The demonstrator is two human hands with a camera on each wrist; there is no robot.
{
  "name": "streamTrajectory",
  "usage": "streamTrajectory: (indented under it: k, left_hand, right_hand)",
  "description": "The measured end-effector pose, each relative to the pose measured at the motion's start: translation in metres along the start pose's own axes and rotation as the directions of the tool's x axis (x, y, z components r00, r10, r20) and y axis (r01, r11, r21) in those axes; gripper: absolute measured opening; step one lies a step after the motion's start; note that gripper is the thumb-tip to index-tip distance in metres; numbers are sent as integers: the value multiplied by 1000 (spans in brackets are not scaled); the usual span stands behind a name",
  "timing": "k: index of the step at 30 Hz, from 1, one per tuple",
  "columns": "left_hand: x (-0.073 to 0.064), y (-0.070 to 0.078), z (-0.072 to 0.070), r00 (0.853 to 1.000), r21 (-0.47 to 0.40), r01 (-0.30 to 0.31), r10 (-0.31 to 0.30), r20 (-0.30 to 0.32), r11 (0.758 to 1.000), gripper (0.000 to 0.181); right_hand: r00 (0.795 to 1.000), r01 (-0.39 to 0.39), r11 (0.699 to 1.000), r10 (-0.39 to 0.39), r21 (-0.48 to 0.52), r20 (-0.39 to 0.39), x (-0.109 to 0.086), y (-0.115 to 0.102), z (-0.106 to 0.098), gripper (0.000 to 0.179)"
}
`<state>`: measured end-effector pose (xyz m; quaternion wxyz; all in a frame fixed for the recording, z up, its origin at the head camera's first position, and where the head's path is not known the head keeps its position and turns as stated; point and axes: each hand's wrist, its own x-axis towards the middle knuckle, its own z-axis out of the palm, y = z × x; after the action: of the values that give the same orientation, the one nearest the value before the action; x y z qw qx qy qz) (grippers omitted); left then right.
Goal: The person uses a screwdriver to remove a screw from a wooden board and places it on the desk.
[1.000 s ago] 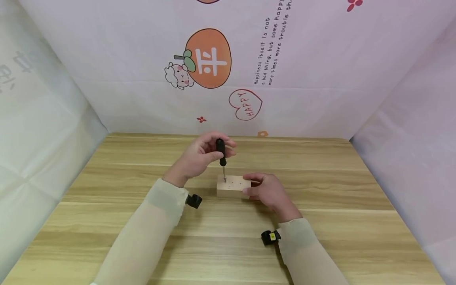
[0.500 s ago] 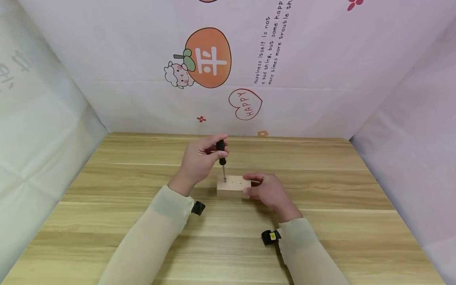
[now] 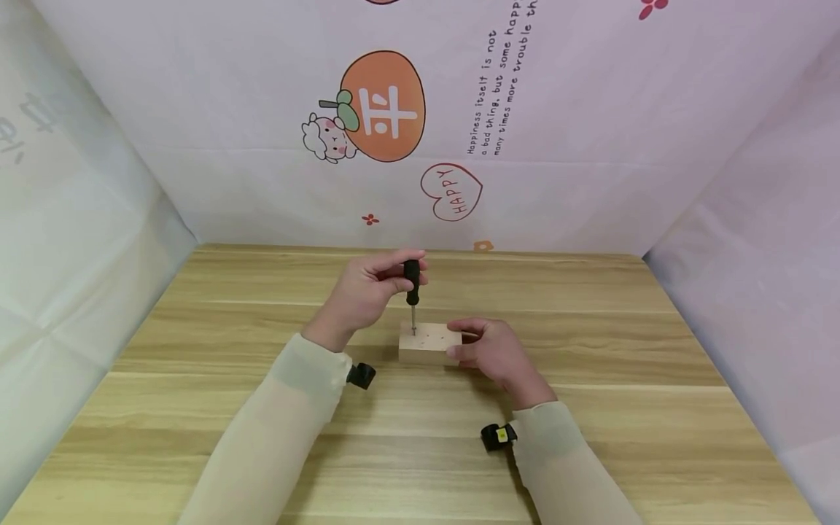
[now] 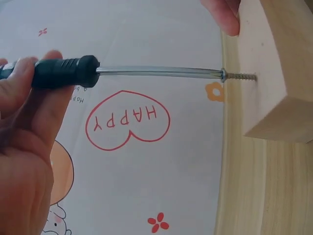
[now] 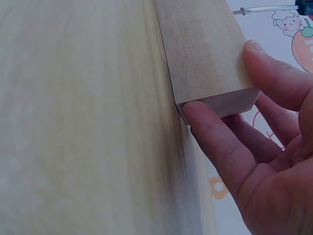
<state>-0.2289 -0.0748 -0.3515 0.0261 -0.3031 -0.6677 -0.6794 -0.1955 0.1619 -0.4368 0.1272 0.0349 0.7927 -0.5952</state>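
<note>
The screw stood with its tip in the top of the wooden block, below the left hand, much of its thread exposed. Above it, the screwdriver stood nearly upright, tip meeting the screw's head, its black handle pinched between that hand's thumb and fingers. To the right of this grip, the right hand held the block's other end, thumb and fingers bent around it. Under both hands lay the wood-grain table; beyond them rose a printed white cloth.
</note>
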Motion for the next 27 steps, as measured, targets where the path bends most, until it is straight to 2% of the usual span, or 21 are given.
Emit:
streamTrajectory:
  k: [4,8,11,14,23,25,27]
  left_hand:
    - [-2,1,6,993,45,12,-7,-122,999,43]
    - [-4,0,11,980,135,-71,95,-177,988,44]
    - [-5,0,12,971,172,-133,163,-174,976,43]
    - [-5,0,12,968,196,-142,178,-178,970,41]
    - [-4,2,9,971,285,-46,110,-214,957,38]
    - [-4,2,8,975,289,-44,104,-196,956,37]
    - [-5,0,4,985,242,-70,105,-134,968,36]
  right_hand:
    - [1000,1,1000,-1,1,5,-1,-1,-1,41]
    - [1000,4,1000,-4,-8,2,-1,-1,-1,41]
    - [1000,5,1000,-5,-15,0,-1,-1,-1,40]
    - [1000,5,1000,-5,-20,0,-1,-1,-1,40]
    - [1000,1,1000,-1,-21,-4,-1,-1,0,41]
    - [1000,2,1000,-2,-20,-3,-1,-1,0,41]
    - [1000,2,1000,-2,-18,-3,-1,-1,0,41]
